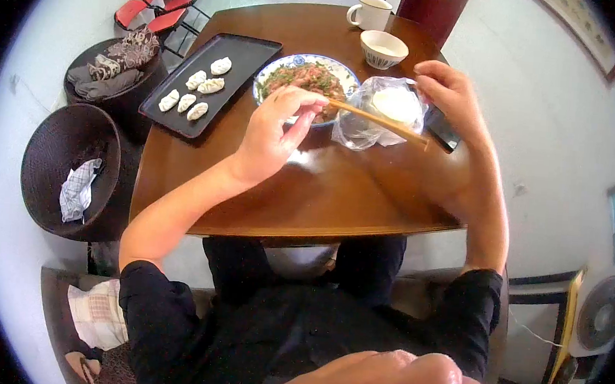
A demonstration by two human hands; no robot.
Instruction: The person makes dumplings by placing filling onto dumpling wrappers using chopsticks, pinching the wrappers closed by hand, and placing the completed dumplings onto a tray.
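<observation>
My left hand (278, 122) is closed around one end of the wooden chopsticks (380, 121), which point to the right over a clear plastic bag (355, 120). Round white dumpling wrappers (397, 104) lie in the bag. My right hand (448, 91) is at the bag's upper right edge, its fingers bent and seemingly pinching the plastic. Behind my left hand stands a blue-and-white plate (261, 89) of minced meat filling (308, 78) with green bits, partly hidden by that hand. Several folded dumplings (211, 85) sit on a black tray (242, 55) at the left.
A patterned bowl (383, 54) and a white mug (372, 14) stand at the table's far right. A dark phone (441, 130) lies beside the bag. Left of the wooden table (306, 206) are round woven chairs (67, 168); red folding chairs (159, 19) stand farther back.
</observation>
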